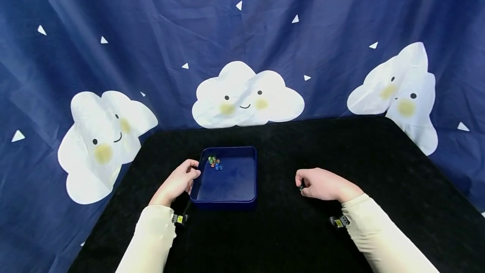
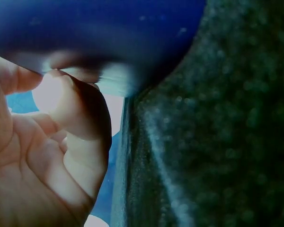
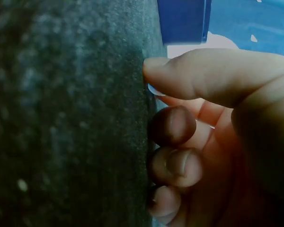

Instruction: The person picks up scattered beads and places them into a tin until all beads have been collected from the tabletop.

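My left hand [image 1: 178, 182] grips the left wall of a square dark blue tray [image 1: 233, 182], thumb and fingers on its rim. In the left wrist view the thumb [image 2: 83, 101] presses against the tray's side [image 2: 99, 33]. Several small glass marbles [image 1: 217, 166], green, orange and blue, lie together in its back left corner. To the right of the tray, my right hand [image 1: 322, 183] pinches one dark glassy marble [image 1: 301, 188] low over the black cloth. Only a bluish sliver of this marble [image 3: 154, 90] shows beneath the thumb in the right wrist view; the fingers hide the rest.
Black cloth [image 1: 288, 235] covers the table under the tray and both hands. A dark blue curtain [image 1: 170, 24] with white clouds and small triangles hangs behind and beside the table. Each wrist carries a small dark camera [image 1: 338, 222].
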Action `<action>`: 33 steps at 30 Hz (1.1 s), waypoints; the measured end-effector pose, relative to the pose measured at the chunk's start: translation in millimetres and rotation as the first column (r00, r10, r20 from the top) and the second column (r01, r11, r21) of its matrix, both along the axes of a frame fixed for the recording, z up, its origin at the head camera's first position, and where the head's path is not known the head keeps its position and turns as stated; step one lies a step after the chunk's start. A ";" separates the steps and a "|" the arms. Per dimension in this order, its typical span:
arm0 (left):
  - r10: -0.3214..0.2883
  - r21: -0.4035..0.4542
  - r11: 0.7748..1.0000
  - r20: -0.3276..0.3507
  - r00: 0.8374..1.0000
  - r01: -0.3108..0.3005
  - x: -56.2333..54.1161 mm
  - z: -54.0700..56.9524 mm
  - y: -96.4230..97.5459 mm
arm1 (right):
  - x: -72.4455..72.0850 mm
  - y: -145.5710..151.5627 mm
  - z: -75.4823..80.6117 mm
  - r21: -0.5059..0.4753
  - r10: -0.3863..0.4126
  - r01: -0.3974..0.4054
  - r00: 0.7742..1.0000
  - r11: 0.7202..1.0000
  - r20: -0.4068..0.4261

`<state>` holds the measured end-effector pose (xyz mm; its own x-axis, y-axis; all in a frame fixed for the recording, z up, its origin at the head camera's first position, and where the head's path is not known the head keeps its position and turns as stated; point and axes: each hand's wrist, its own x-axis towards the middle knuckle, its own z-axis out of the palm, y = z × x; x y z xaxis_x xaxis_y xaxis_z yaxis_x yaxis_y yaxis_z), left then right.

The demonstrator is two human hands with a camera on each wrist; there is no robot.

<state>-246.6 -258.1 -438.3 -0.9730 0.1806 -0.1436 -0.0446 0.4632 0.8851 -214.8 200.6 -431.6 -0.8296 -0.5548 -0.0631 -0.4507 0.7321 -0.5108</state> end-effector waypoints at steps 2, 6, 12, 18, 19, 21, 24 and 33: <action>-0.004 0.009 1.000 0.003 1.000 0.004 -0.7 -1.4 0.9 | 0.8 1.4 -0.4 -0.004 0.006 -0.006 1.000 1.000 0.001; -0.005 0.005 1.000 0.003 1.000 0.005 0.8 -2.1 1.9 | 0.3 0.2 0.1 0.000 0.006 -0.006 1.000 1.000 -0.031; -0.012 0.035 0.999 0.015 1.000 0.011 1.1 0.3 2.4 | -4.6 -12.2 7.9 -0.050 -0.036 0.029 0.989 0.998 -0.141; -0.019 0.059 0.998 0.048 0.999 0.017 2.5 2.7 2.7 | -9.3 -30.2 16.6 -0.104 -0.072 0.054 0.980 0.993 -0.187; -0.021 0.059 0.998 0.052 0.998 0.018 2.6 2.7 3.0 | -10.0 -32.8 17.4 -0.109 -0.078 0.057 0.978 0.992 -0.196; -0.022 0.063 0.998 0.063 0.998 0.019 3.4 4.0 4.2 | -11.3 -38.0 19.5 -0.124 -0.088 0.062 0.972 0.990 -0.216; -0.028 0.074 0.997 0.073 0.997 0.023 6.6 11.2 7.5 | -13.7 -45.3 22.5 -0.149 -0.104 0.069 0.964 0.986 -0.245; -0.055 0.088 0.995 0.058 0.997 0.050 20.5 32.8 15.6 | -20.2 -66.3 26.1 -0.184 -0.103 0.054 0.956 0.981 -0.273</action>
<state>-226.1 -242.5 -405.4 -0.9519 0.2457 -0.1829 -0.0764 0.3877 0.9186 -235.0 134.4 -405.5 -0.8412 -0.4689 0.2693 -0.5386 0.6828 -0.4937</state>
